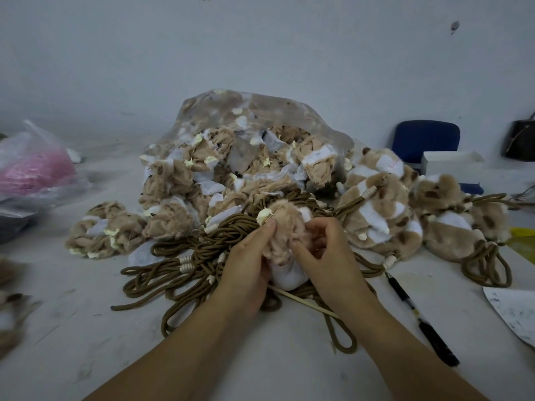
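In the frame's centre, the left hand [246, 264] and the right hand [327, 256] grip one tan-and-white plush skin [285, 227] with curled fingers. Few finished brown-and-white plush toys [385, 215] lie at right and the clear plastic bag [260, 111] is full, so most work seems left.

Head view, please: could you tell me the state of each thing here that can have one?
plush skin, limp, fur side showing, held in both hands.
left hand, grips the plush skin.
right hand, pinches the plush skin.
clear bag, open, full of inside-out skins.
brown cords, loose, tangled on the table.
finished plush toys, right side out, piled at right.
pen, lying flat.
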Demonstrator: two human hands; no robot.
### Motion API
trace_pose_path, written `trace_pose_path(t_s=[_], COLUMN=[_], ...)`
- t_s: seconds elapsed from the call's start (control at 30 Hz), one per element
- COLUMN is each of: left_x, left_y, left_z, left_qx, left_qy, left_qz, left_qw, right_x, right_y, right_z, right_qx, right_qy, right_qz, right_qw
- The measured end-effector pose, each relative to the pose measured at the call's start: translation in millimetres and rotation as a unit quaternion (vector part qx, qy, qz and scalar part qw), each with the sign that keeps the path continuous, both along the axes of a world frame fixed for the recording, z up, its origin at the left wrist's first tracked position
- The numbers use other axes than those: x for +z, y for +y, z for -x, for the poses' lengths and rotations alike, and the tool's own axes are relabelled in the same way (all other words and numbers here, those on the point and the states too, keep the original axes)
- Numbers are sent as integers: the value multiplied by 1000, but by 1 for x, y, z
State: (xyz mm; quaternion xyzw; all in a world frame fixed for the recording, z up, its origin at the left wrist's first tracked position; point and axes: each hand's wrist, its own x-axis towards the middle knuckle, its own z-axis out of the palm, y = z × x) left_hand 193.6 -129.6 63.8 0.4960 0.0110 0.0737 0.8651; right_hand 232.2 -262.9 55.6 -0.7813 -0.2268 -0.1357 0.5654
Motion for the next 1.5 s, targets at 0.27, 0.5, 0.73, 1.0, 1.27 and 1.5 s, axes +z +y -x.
trace_pose_path(t_s=[0.27, 0.5, 0.73, 1.0, 1.27, 1.5], left_x=[1, -6, -7, -7, -4, -6], left_y=[4, 2, 3, 7, 8, 7], left_z=[-3, -4, -4, -6, -3, -3], left_qx=[-62, -87, -135, -108, -128, -115], left_qy=[-4, 6, 0, 19, -18, -25], left_qz=[73, -13, -27, 77, 113, 59], left_qw=[995, 996, 991, 991, 985, 991], right_x=[2, 11, 15, 9, 7, 5], right_y=[-3, -9, -2, -2, -10, -9], right_z=[-3, -1, 8, 4, -3, 1], right_qx=[-74, -109, -71, -69, -86, -1], right_qy=[-129, -197, -293, -223, -182, -111], right_qz=[16, 32, 136, 93, 59, 13], right_qw=[989, 974, 944, 968, 978, 994])
